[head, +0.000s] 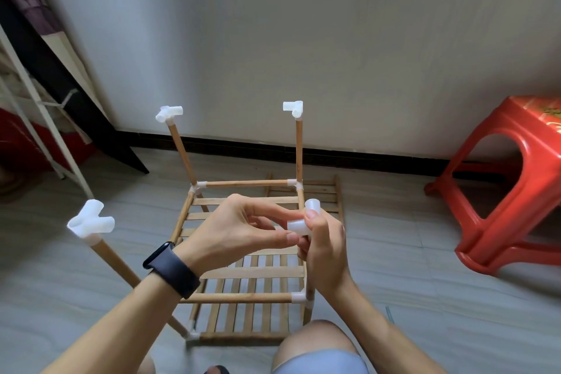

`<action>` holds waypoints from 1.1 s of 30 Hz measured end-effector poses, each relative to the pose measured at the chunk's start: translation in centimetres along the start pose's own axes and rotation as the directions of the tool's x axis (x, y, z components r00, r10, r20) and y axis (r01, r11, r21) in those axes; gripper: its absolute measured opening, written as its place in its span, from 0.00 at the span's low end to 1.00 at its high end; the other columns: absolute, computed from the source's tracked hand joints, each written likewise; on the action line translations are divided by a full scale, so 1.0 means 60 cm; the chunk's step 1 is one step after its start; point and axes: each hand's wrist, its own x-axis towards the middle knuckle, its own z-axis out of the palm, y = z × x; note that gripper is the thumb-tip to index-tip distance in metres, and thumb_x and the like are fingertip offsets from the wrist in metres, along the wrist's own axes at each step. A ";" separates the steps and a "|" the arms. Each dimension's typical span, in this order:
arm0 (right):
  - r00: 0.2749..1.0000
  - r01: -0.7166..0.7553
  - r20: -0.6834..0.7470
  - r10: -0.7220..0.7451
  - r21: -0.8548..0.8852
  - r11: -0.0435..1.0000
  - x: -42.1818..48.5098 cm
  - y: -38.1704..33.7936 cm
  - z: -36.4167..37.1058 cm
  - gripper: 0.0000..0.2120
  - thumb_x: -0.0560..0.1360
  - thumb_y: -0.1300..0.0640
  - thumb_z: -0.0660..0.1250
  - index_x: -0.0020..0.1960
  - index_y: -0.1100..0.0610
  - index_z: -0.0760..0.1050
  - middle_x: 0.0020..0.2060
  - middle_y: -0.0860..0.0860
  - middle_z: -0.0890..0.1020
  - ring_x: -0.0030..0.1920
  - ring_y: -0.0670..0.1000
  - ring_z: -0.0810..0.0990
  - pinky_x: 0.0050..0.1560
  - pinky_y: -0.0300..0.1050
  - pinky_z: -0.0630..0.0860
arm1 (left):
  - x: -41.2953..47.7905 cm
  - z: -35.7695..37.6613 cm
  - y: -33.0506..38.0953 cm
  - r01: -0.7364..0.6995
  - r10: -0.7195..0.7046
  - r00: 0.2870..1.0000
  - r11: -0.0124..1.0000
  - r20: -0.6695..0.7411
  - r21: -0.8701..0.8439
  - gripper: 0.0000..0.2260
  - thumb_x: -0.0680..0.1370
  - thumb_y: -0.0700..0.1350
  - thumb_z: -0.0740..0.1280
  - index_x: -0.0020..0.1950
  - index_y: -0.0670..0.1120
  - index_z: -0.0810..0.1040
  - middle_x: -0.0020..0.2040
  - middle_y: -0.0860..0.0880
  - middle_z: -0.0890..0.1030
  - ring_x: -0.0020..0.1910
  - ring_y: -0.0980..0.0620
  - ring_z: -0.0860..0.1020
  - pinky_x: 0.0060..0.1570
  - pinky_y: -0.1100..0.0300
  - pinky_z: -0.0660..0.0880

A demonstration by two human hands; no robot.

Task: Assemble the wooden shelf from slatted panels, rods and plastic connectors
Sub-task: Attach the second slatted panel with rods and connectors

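- With fingers (273,210) and thumb of the left hand (239,231), pinched a white plastic connector (299,226) from its left side.
- With fingers (305,249) of the right hand (323,252) curled round the same connector, clamped it from the right, thumb pressed on top.
- Held the connector in the air between both hands, above the near right corner of the shelf frame (246,297).
- Had that half-built frame standing on the grey floor (409,297) directly below the hands: wooden rods joined at the corners by white plastic pieces, with a slatted panel (243,317) lying inside it at the bottom.
- Had three upright rods (299,149) in plain view, two at the far corners and one at the near left, leaning outward.
- Saw each of those three capped by one of the white corner connectors (91,220), open sockets pointing sideways.
- Could not make out the top of the near right upright, hidden behind the right hand.
- Had a second slatted panel (324,191) flat on the floor just behind the frame's far right corner.
- Wore a black watch (171,269) on the left wrist.
- Had a red plastic stool (510,188) well to the right, near the pale wall (303,39).
- Had a white metal rack (33,94) at the far left edge.
- Showed one bare knee (315,340) at the bottom edge, beside the frame's near right leg.
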 end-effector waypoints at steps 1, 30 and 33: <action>1.000 0.010 -0.003 -0.010 0.002 1.000 0.001 -0.001 0.001 0.25 0.73 0.40 0.53 0.29 0.59 0.66 0.22 0.58 0.66 0.25 0.52 0.66 0.28 0.41 0.64 | 0.000 0.000 -0.001 0.001 -0.001 1.000 1.000 -0.002 -0.003 0.14 0.73 0.42 0.76 0.57 0.50 0.85 0.44 0.50 0.86 0.40 0.52 0.84 0.44 0.60 0.80; 0.997 0.072 0.072 -0.030 -0.707 0.704 0.415 0.043 -0.002 0.34 0.80 0.39 0.61 0.81 0.50 0.56 0.74 0.51 0.70 0.71 0.54 0.71 0.71 0.54 0.68 | 0.267 -0.004 -0.347 0.423 -0.508 0.849 0.484 -0.147 0.766 0.34 0.80 0.68 0.48 0.81 0.57 0.39 0.81 0.51 0.36 0.81 0.47 0.39 0.77 0.37 0.41; 0.964 0.223 0.087 -0.253 -0.783 0.580 0.416 0.072 0.007 0.24 0.84 0.50 0.57 0.78 0.56 0.62 0.66 0.54 0.78 0.63 0.59 0.77 0.59 0.53 0.72 | 0.260 0.025 -0.392 0.441 -0.494 0.852 0.501 -0.172 0.745 0.33 0.80 0.69 0.42 0.80 0.59 0.34 0.79 0.53 0.31 0.79 0.49 0.34 0.76 0.37 0.37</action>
